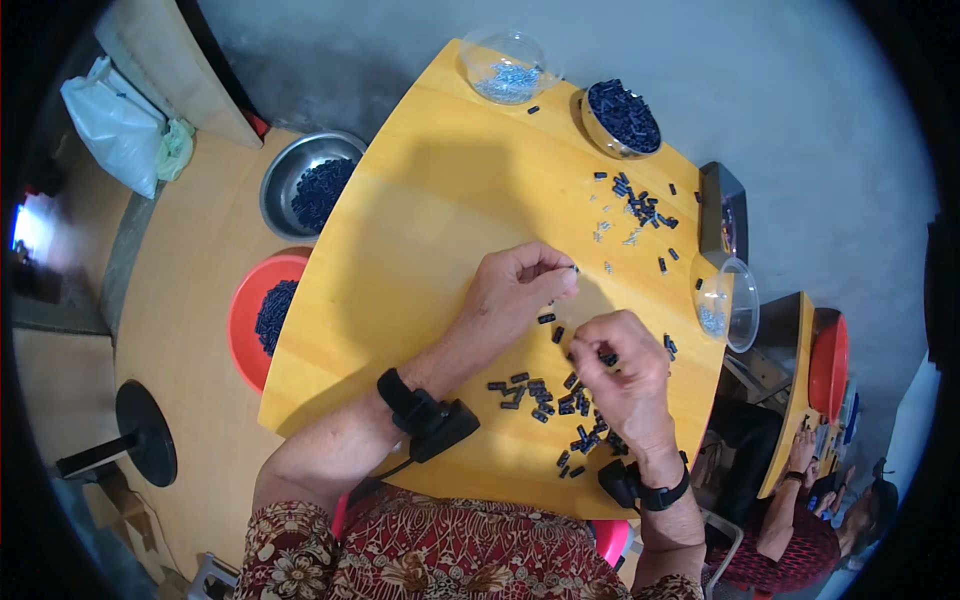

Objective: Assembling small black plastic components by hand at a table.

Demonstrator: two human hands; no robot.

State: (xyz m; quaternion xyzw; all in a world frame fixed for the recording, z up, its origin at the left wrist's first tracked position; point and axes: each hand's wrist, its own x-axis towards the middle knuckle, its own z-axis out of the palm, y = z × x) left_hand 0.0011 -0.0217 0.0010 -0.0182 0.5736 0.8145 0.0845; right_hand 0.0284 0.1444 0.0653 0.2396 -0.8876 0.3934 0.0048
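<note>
Over the middle of the yellow table (400,260), my left hand (515,290) pinches a small black part at its fingertips. My right hand (620,375) is just to its right and nearer me, fingers closed on another small black part. A scatter of several small black parts (545,395) lies on the table under and beside my right hand. Farther off lies a second scatter of black parts and tiny metal pieces (635,210). Both wrists wear black strapped devices.
At the table's far edge stand a clear bowl of metal pieces (508,68) and a metal bowl of black parts (622,118); a clear bowl (728,305) sits at the right edge. Left, below the table, are a metal bowl (305,185) and red bowl (262,318). Another person (800,500) sits at right.
</note>
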